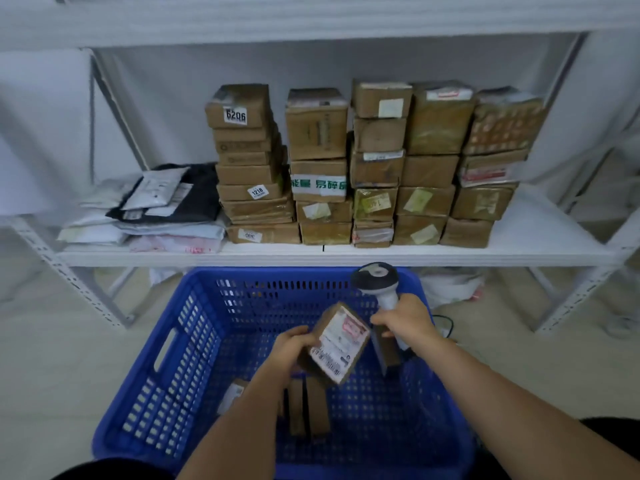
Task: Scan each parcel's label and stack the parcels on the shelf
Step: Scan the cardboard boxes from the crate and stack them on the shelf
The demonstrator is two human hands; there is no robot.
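Observation:
My left hand [294, 344] grips a small cardboard parcel [337, 342] by its left edge and holds it tilted above the blue basket [166, 358], its white label turned up. My right hand [403, 320] grips the handle of a white barcode scanner [375, 278] just right of the parcel; the scanner's dark head rises above the basket's far rim. More small cardboard parcels [308, 407] lie in the basket under my left forearm, and another stands on end below my right hand. Stacked cardboard boxes [374, 168] fill the white shelf [346, 256] behind.
Flat mailer bags [152, 209], white, black and pink, are piled at the shelf's left end. White perforated uprights [69, 282] frame the shelf on both sides. A white bag [450, 285] lies on the floor under the shelf at right. A higher shelf board spans the top.

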